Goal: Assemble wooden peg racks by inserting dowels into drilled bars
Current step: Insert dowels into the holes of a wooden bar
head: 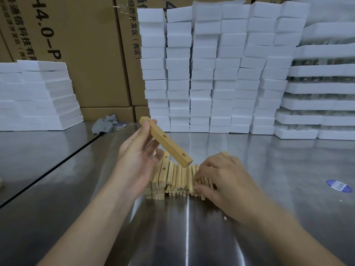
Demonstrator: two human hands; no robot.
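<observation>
My left hand holds a drilled wooden bar by its upper end, tilted down to the right above the pile, two holes showing on its face. Below it lies a pile of light wooden dowels on the steel table. A stack of more drilled bars stands at the pile's left side. My right hand lies over the right part of the dowels with fingers curled down onto them; whether it pinches one is hidden.
The steel table has a dark seam at the left. Tall stacks of white foam blocks line the back and left. Cardboard boxes stand behind. A grey rag lies near them; a blue sticker is at the right.
</observation>
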